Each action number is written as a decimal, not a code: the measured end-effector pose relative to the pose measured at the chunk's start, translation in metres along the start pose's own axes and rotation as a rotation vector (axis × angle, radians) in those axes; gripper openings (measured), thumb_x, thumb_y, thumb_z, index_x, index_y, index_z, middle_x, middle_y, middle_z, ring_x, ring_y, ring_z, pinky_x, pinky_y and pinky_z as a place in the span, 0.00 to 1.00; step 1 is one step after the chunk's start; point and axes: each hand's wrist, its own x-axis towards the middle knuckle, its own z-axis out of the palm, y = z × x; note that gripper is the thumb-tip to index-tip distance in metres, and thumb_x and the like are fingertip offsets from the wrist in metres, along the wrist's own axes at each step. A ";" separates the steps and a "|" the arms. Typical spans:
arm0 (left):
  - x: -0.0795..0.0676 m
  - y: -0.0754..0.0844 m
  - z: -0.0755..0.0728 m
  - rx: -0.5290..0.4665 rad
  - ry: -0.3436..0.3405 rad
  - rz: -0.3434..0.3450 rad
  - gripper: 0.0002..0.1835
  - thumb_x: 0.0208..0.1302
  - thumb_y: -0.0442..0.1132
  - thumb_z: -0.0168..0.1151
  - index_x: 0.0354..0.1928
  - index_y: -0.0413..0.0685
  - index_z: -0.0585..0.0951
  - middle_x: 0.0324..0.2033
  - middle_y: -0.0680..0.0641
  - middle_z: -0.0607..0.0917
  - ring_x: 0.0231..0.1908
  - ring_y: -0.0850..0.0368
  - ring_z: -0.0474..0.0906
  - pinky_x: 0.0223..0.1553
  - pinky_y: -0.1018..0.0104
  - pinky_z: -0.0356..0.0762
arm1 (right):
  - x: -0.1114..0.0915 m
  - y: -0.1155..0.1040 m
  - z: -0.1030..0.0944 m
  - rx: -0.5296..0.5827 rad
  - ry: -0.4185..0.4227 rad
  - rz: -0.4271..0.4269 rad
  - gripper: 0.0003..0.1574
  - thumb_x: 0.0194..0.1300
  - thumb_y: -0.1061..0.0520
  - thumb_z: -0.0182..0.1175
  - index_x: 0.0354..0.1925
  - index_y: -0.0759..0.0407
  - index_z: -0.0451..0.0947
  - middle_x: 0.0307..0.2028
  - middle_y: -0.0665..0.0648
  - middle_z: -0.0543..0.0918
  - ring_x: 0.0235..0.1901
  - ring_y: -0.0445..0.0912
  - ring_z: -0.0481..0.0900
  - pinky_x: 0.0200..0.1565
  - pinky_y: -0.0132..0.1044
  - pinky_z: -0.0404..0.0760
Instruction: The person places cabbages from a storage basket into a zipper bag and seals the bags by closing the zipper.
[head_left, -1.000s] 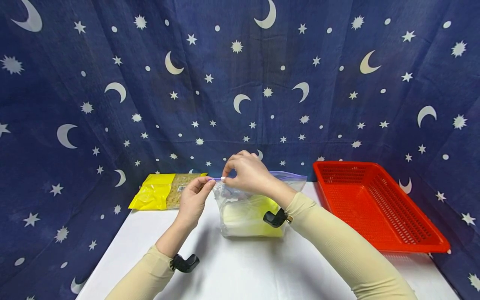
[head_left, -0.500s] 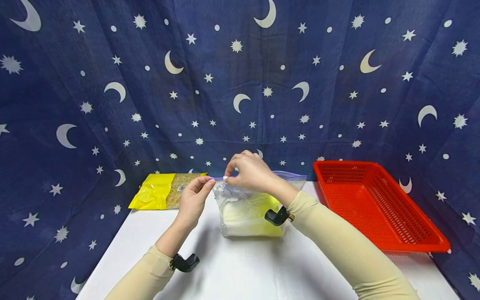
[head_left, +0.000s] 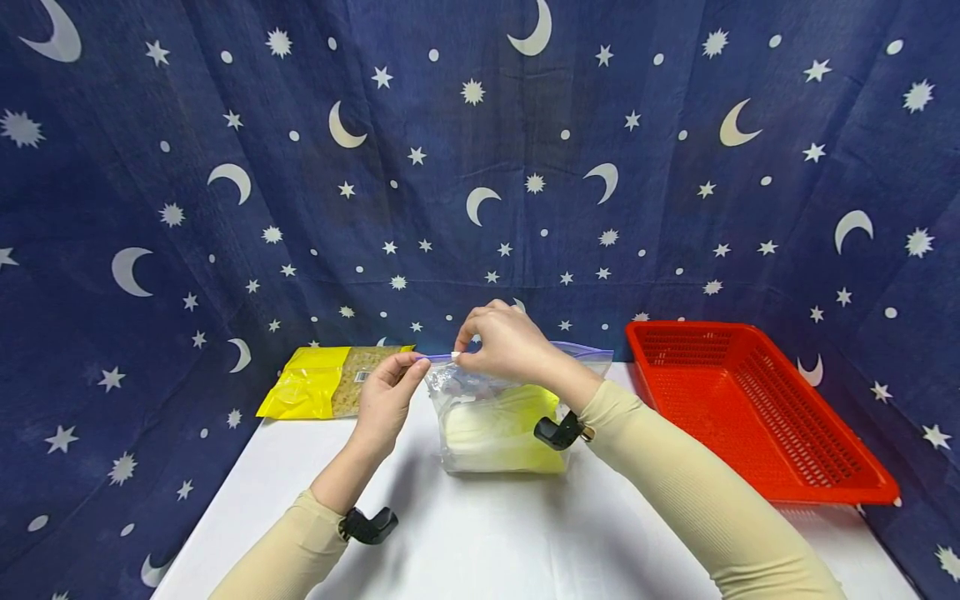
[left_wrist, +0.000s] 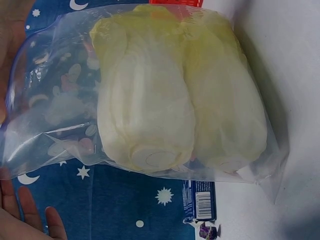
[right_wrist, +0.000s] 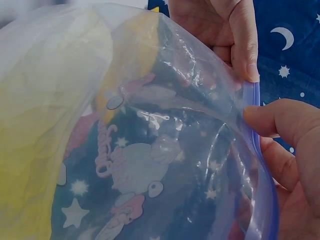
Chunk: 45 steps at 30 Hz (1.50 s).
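Note:
A clear zip bag (head_left: 502,433) with a purple top edge stands on the table, holding two napa cabbages (left_wrist: 145,100), pale at the base and yellow at the leaves. My left hand (head_left: 386,400) pinches the bag's top left corner between thumb and fingers. Just right of it, my right hand (head_left: 506,342) pinches the small white zip slider (head_left: 455,357) on the purple edge. Toward the right, the bag's mouth (head_left: 581,348) gapes. In the right wrist view, thumb and fingers of the right hand lie on either side of the purple strip.
At the back left lies a yellow packet (head_left: 318,383) with a see-through part showing tan contents. A red perforated basket (head_left: 750,408) stands on the right of the white table (head_left: 495,542). Behind hangs a dark blue curtain (head_left: 450,150) with moons and stars.
My right hand has slid slightly to the right along the bag's purple edge, taking the white slider with it. The left hand keeps its place at the corner.

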 end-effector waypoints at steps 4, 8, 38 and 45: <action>0.000 0.000 0.000 -0.005 0.001 -0.001 0.12 0.70 0.37 0.67 0.47 0.34 0.82 0.37 0.51 0.84 0.44 0.56 0.77 0.54 0.66 0.75 | -0.001 0.001 -0.001 -0.004 0.000 -0.001 0.04 0.60 0.47 0.70 0.29 0.42 0.87 0.41 0.42 0.84 0.49 0.45 0.74 0.57 0.51 0.69; 0.000 0.000 0.000 -0.008 -0.001 0.001 0.12 0.69 0.37 0.68 0.47 0.34 0.82 0.37 0.51 0.84 0.44 0.56 0.77 0.55 0.65 0.75 | -0.002 0.002 -0.003 -0.004 -0.004 -0.001 0.04 0.60 0.47 0.70 0.30 0.42 0.87 0.40 0.42 0.85 0.49 0.46 0.74 0.56 0.48 0.69; -0.002 0.000 0.000 0.027 0.026 -0.031 0.12 0.70 0.37 0.68 0.47 0.34 0.82 0.41 0.49 0.85 0.45 0.57 0.78 0.55 0.68 0.75 | -0.012 0.012 -0.006 0.011 0.000 -0.004 0.04 0.59 0.47 0.71 0.28 0.40 0.85 0.39 0.40 0.84 0.49 0.47 0.74 0.55 0.46 0.70; -0.001 0.000 0.000 0.026 0.025 -0.032 0.11 0.70 0.36 0.67 0.46 0.35 0.82 0.39 0.52 0.85 0.45 0.58 0.78 0.55 0.68 0.75 | -0.013 0.013 -0.007 0.020 -0.009 0.001 0.05 0.60 0.47 0.71 0.28 0.40 0.85 0.39 0.40 0.84 0.49 0.47 0.74 0.55 0.46 0.70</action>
